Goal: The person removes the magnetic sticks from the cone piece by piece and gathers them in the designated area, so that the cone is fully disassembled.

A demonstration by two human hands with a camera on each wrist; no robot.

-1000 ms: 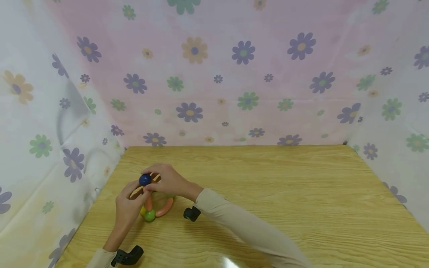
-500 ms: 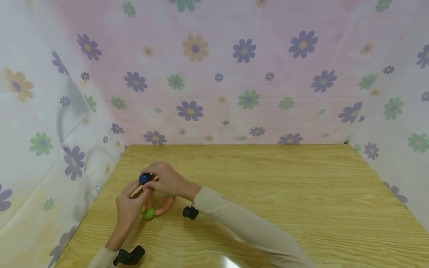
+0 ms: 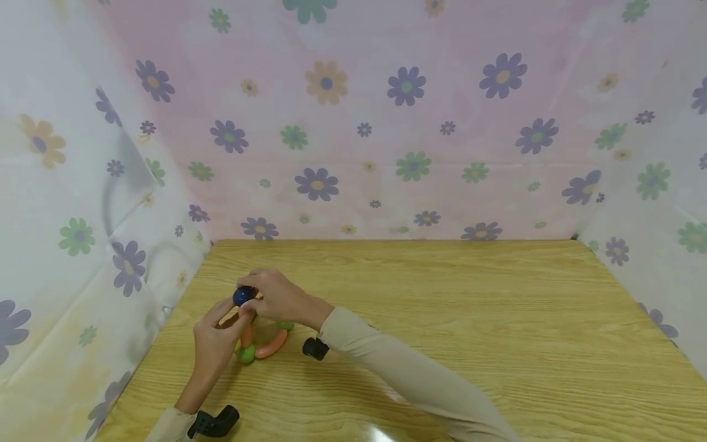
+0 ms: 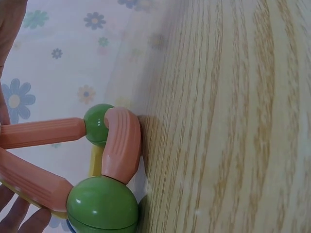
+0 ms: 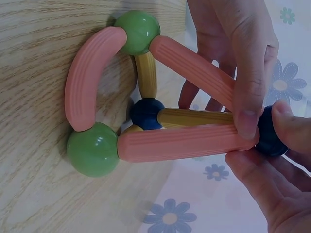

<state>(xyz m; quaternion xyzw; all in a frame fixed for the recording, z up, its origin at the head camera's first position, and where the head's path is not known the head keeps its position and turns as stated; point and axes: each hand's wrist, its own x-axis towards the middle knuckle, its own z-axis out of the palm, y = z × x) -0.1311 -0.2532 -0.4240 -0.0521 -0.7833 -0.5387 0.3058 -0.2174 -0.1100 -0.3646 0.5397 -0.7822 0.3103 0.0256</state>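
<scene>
A building-toy frame of ribbed rods and glossy balls stands on the table. At its base, a curved pink rod point(image 5: 87, 77) joins two green balls point(image 3: 246, 353). Straight pink rods point(image 5: 189, 143) and a yellow rod point(image 5: 194, 118) rise together toward a dark blue top ball point(image 3: 242, 296). My right hand point(image 3: 278, 298) pinches that ball between thumb and fingers. With thumb and curled fingers, my left hand point(image 3: 212, 341) grips the upper ends of the rods just beneath it. Fingers hide where the rods meet the ball.
Another blue ball point(image 5: 147, 113) with yellow rods forms the rear of the base, low on the wood-grain table point(image 3: 442, 319). Flower-printed cloth walls point(image 3: 364, 147) enclose the table's back and sides. Black wrist-worn devices point(image 3: 214, 422) sit by both sleeves.
The head view has shifted slightly. Both hands stay at the top of the frame, with the right thumb covering a little more of the rod under the blue ball.
</scene>
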